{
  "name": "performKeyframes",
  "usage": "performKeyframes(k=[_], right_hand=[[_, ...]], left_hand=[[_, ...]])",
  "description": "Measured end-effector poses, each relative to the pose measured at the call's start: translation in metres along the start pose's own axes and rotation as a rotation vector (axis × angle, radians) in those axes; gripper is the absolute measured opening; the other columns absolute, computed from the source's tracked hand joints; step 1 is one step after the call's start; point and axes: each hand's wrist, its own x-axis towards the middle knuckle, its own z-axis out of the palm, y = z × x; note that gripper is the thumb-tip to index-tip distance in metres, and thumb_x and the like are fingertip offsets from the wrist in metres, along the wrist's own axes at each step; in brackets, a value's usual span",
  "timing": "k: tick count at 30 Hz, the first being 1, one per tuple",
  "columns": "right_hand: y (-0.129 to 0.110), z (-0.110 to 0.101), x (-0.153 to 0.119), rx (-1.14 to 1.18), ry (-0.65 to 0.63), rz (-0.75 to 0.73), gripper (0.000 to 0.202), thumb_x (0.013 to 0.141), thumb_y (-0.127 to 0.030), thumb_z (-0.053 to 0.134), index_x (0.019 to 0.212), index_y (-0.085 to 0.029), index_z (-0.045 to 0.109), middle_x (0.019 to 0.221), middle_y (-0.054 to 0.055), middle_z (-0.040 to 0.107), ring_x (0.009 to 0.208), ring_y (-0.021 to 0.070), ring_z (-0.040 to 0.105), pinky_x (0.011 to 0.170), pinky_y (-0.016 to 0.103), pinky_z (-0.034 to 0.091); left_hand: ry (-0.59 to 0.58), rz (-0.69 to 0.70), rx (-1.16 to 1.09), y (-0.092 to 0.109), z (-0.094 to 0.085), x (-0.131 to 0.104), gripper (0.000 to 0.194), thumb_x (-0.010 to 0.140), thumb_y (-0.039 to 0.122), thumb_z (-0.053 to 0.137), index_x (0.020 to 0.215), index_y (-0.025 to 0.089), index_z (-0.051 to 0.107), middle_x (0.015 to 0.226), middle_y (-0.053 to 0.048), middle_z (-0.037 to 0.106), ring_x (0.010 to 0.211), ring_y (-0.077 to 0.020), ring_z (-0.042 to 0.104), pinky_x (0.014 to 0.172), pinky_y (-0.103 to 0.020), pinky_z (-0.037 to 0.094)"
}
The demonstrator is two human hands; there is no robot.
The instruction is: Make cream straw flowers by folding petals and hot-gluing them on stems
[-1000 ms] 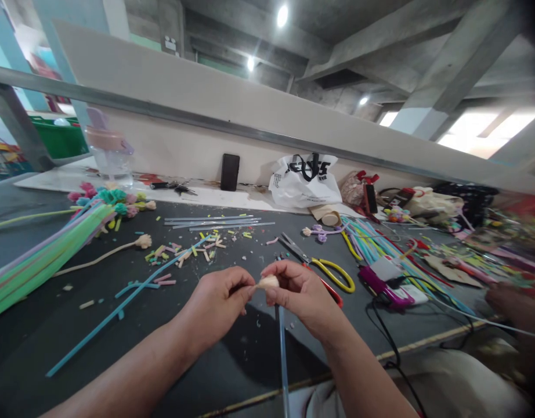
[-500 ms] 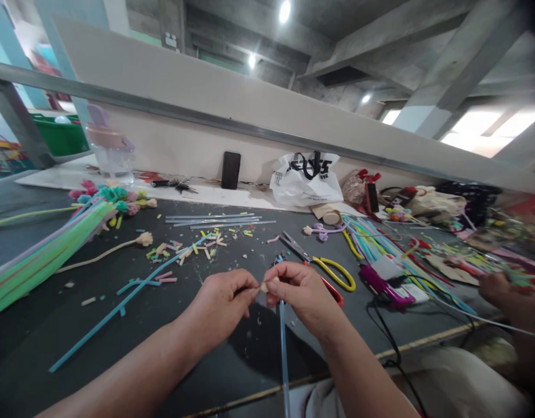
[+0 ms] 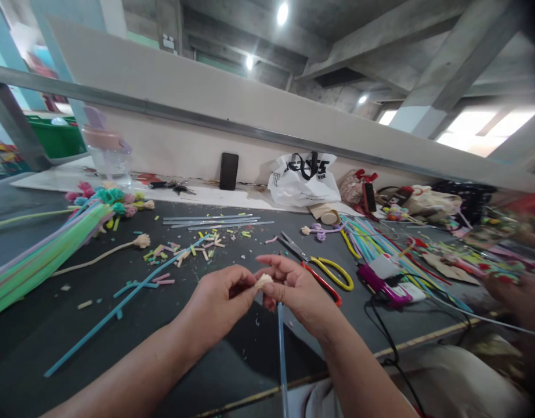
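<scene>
Pinching the cream piece at its left end, the left hand has thumb and forefinger closed on it, above the dark table and between the two hands. The right hand sets its thumb against the other side with the upper fingers spread loosely; whether those fingers also press it from behind cannot be told. To work so small and soft-looking a thing well, it seems best to let the left pinch anchor it while the right fingertips do the shaping, with light pressure so the folds are not crushed. Bringing the right forefinger in opposite the thumb would probably give steadier control than the thumb alone. A clear stick runs down from beneath the right hand past the table edge; whether it is held is hidden, so it is worth not snagging it with the wrist. The scissors lie just beyond the right hand, blades parted, so the knuckles should stay off them.
</scene>
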Motion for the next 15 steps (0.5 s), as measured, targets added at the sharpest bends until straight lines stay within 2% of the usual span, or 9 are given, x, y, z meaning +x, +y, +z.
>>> performKeyframes(k=[2,4,8,11,15], right_hand=[[-0.0022,-0.0027,-0.0023,-0.093,-0.028,-0.068,0.041,0.071,-0.02,0.069,0.109,-0.023,0.056,0.091,0.002,0.062,0.065,0.0101,0.057,0.056,0.021,0.046],[-0.0045,-0.0038,-0.005,-0.261,-0.024,-0.21,0.034,0.074,-0.017,0.066,0.107,-0.023,0.059,0.094,0.004,0.061,0.076,0.0131,0.057,0.064,0.024,0.046],[-0.0075,-0.0018,-0.0087,-0.554,0.005,-0.504,0.023,0.075,-0.011,0.062,0.096,-0.021,0.064,0.099,0.006,0.06,0.093,0.0181,0.055,0.08,0.03,0.044],[-0.0067,-0.0012,-0.009,-0.574,-0.002,-0.492,0.015,0.076,-0.013,0.061,0.09,-0.02,0.063,0.088,0.004,0.059,0.079,0.0148,0.057,0.068,0.025,0.046],[-0.003,-0.0031,-0.008,-0.503,0.001,-0.341,0.011,0.077,-0.019,0.062,0.087,-0.019,0.061,0.085,0.003,0.057,0.066,0.0118,0.057,0.055,0.022,0.044]], left_hand=[[-0.043,-0.123,-0.169,0.0012,-0.0016,0.0013,0.019,0.077,0.035,0.054,0.078,0.016,0.057,0.06,0.004,0.055,0.049,-0.0081,0.049,0.048,-0.02,0.038],[-0.085,-0.22,-0.308,0.0022,-0.0032,0.002,0.02,0.075,0.035,0.056,0.078,0.015,0.055,0.058,0.005,0.052,0.045,-0.0066,0.047,0.044,-0.018,0.037],[-0.194,-0.3,-0.522,0.0019,-0.0051,0.0019,0.022,0.075,0.034,0.059,0.073,0.013,0.054,0.061,0.002,0.055,0.041,-0.0042,0.045,0.038,-0.015,0.033],[-0.24,-0.315,-0.594,0.0001,-0.0057,0.0021,0.024,0.076,0.036,0.057,0.073,0.012,0.056,0.063,0.001,0.057,0.042,-0.0043,0.046,0.038,-0.015,0.034],[-0.189,-0.285,-0.558,-0.0001,-0.0054,0.0028,0.023,0.077,0.035,0.057,0.074,0.012,0.056,0.061,0.0,0.058,0.045,-0.0072,0.051,0.042,-0.018,0.041]])
